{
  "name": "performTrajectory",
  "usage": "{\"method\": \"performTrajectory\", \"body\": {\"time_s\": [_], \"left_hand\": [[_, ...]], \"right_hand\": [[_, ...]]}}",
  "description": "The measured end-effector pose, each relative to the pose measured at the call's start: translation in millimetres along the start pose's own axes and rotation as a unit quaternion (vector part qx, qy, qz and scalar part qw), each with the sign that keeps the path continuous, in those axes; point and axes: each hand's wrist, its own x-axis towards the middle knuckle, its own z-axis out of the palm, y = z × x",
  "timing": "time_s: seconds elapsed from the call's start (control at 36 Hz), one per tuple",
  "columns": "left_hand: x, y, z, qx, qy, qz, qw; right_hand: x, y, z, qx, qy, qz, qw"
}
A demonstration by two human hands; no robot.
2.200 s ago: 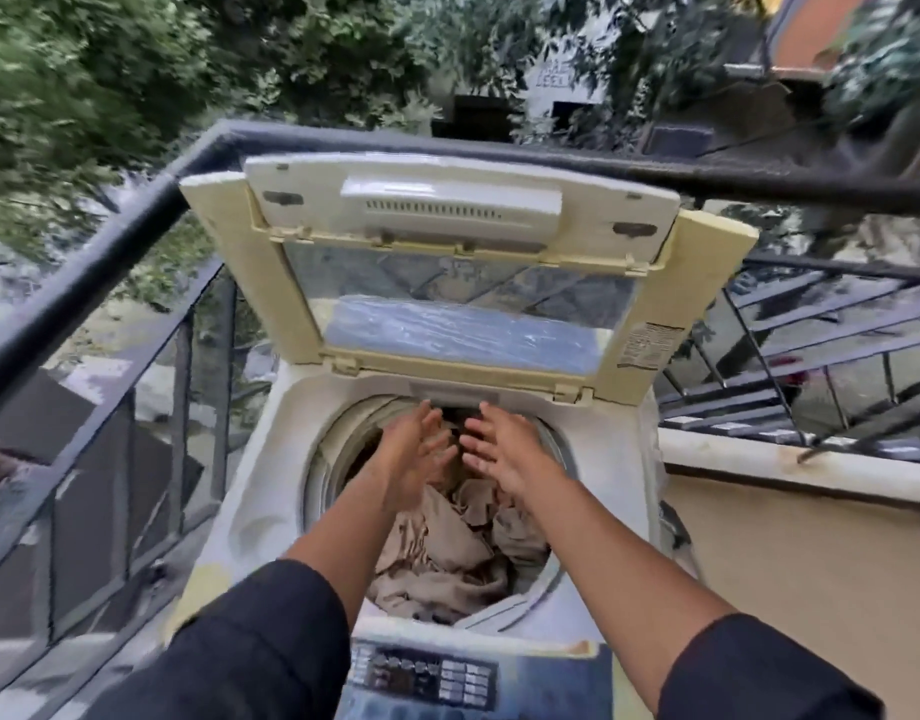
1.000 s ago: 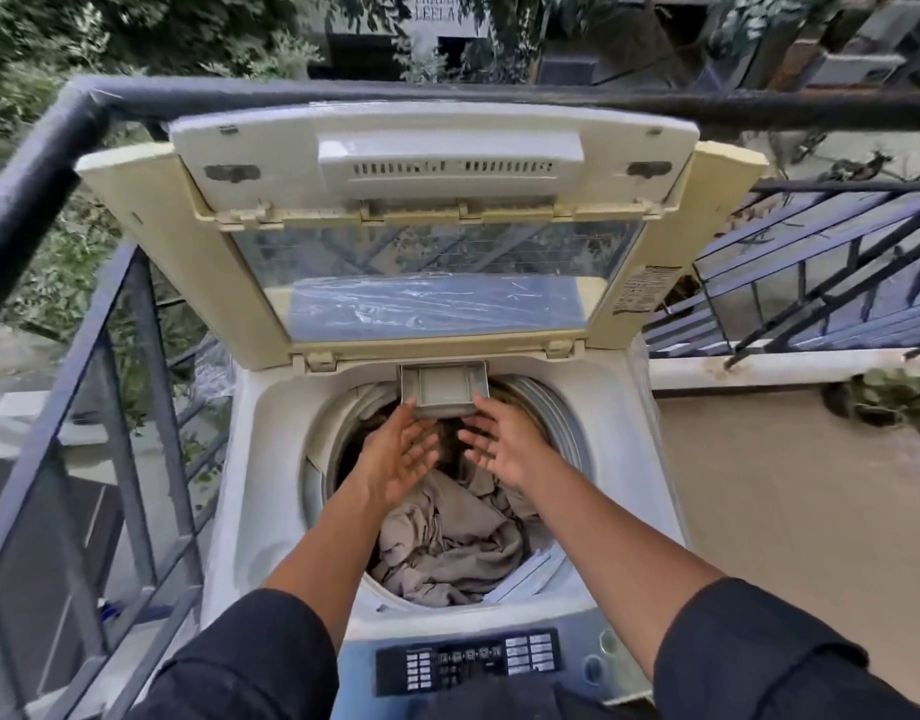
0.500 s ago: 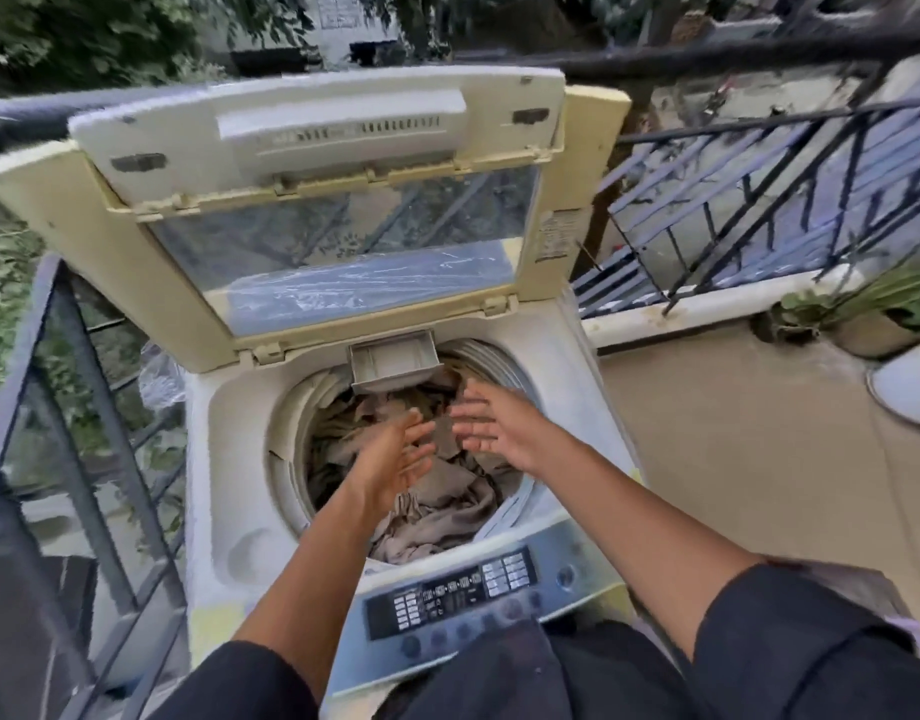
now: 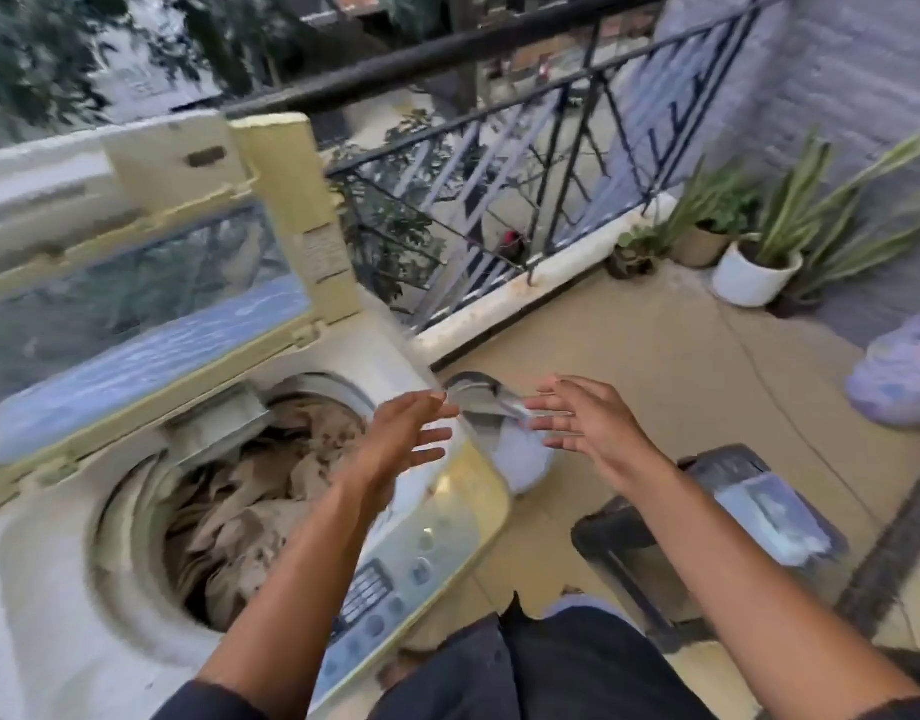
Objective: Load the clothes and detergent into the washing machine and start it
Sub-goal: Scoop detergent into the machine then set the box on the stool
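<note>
A cream top-loading washing machine stands at the left with its lid raised. Beige clothes fill its drum. The control panel runs along the machine's near right edge. My left hand hovers over the machine's right rim, fingers spread, holding nothing. My right hand is out past the machine, above the floor, fingers spread and empty. Just beyond both hands sits a white container with a shiny silver opening; I cannot tell what it holds.
A dark stool or crate with a clear plastic sheet on top stands at the right. Potted plants line the far wall. A pale purple bundle lies at the right edge. A black railing borders the balcony.
Both hands have come out of the drum and swung right, past the machine's edge. The view has turned right, bringing the floor, stool and plants into sight.
</note>
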Motion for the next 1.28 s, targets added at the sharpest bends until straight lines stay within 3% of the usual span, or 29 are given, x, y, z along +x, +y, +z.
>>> {"method": "performTrajectory", "body": {"time_s": [0.39, 0.56, 0.64, 0.69, 0.89, 0.94, 1.08, 1.28], "left_hand": [[63.2, -6.7, 272.4, 0.136, -0.117, -0.05, 0.983], [98.7, -44.7, 368.3, 0.222, -0.16, -0.074, 0.959], [118.3, -71.1, 407.4, 0.284, -0.185, -0.085, 0.937], [128.7, -88.0, 429.1, 0.331, -0.21, -0.088, 0.916], [177.3, -154.9, 482.8, 0.452, -0.271, -0.115, 0.842], [192.6, -171.2, 495.5, 0.467, -0.285, -0.132, 0.826], [218.6, -207.2, 525.4, 0.445, -0.28, -0.15, 0.837], [222.5, -219.6, 542.7, 0.442, -0.242, -0.168, 0.847]], "right_hand": [[11.6, 79.9, -229.4, 0.074, 0.183, 0.09, 0.976], [29.6, 148.5, -305.8, 0.075, 0.306, 0.163, 0.935], [48.2, 218.0, -344.0, 0.042, 0.349, 0.206, 0.913], [53.5, 252.2, -362.3, 0.047, 0.354, 0.232, 0.905], [51.3, 269.4, -404.9, -0.001, 0.38, 0.304, 0.874], [58.4, 279.9, -413.6, -0.005, 0.357, 0.324, 0.876], [76.7, 313.4, -421.9, -0.002, 0.289, 0.348, 0.892], [91.1, 331.7, -419.4, -0.1, 0.294, 0.323, 0.894]]}}
